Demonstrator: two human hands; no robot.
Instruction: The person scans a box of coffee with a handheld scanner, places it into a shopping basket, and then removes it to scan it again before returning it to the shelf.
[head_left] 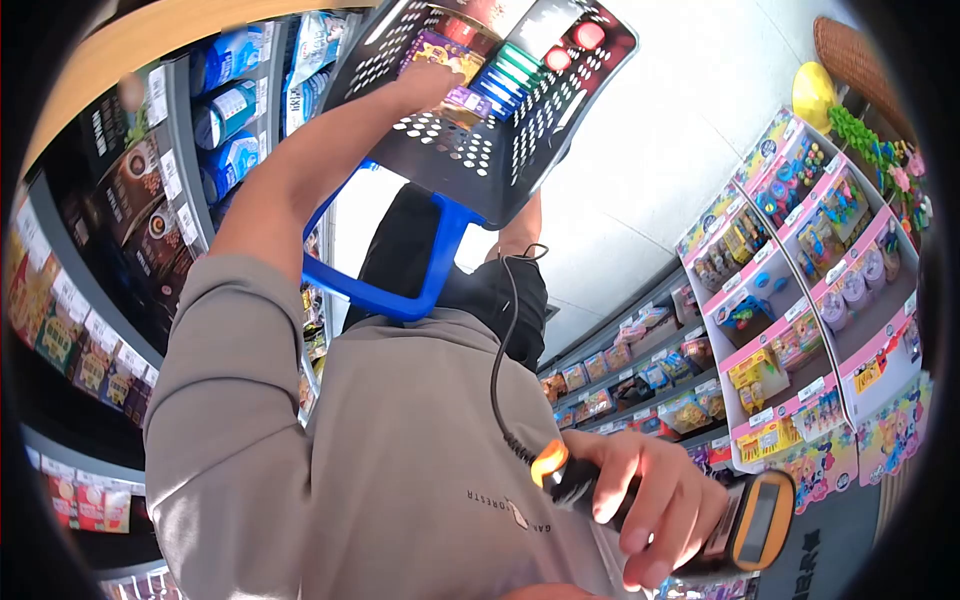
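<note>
Inside a dark perforated basket (440, 165) with a blue handle (450, 250), my left hand (432, 86) is closed around a purple and yellow package (440, 52). Another purple package (466, 104) lies just below the fingers. Green, white and blue striped packaging (507, 80) and red round items (588, 36) are beside them. Low on the right, my right hand (655, 500) is wrapped round the dark grip of a handheld device (765, 522) with an orange-rimmed screen. A black coiled cable (505, 400) is beside this hand and runs up past my shirt.
Shelves with blue packs (232, 110), coffee boxes (140, 185) and snack bags stand on the left. On the right is a pink-edged display rack (790, 262) of small toys, near lower shelves (640, 370) of packets. Pale floor (680, 130) shows beyond the basket.
</note>
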